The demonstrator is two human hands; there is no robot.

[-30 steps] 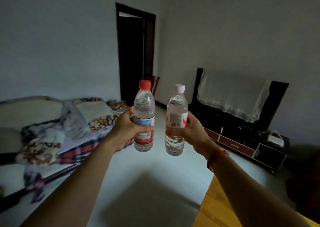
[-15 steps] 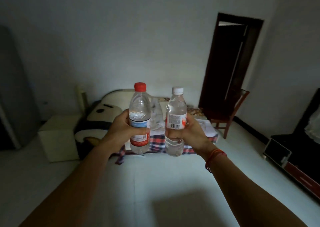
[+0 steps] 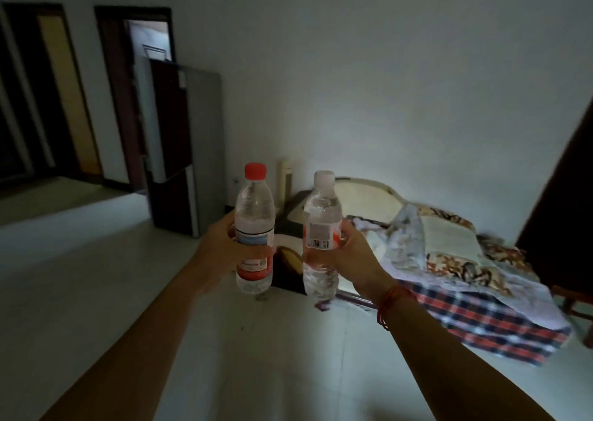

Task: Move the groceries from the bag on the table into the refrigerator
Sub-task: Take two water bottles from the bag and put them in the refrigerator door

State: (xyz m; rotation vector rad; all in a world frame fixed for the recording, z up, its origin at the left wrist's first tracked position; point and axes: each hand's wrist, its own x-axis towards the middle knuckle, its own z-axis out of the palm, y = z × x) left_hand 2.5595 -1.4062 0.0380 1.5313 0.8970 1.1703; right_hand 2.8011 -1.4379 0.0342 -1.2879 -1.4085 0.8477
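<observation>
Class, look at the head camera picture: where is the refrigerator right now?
The refrigerator stands left of centre against the far wall, beside a dark doorway, beyond the red-capped bottle in the left hand.

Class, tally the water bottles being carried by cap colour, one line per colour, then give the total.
Red-capped water bottle, in the left hand: 1
White-capped water bottle, in the right hand: 1
Total: 2

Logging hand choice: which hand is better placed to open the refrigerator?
Left, marginally. The refrigerator stands ahead on the left hand side, but both hands hold bottles, so one must be freed first.
</observation>
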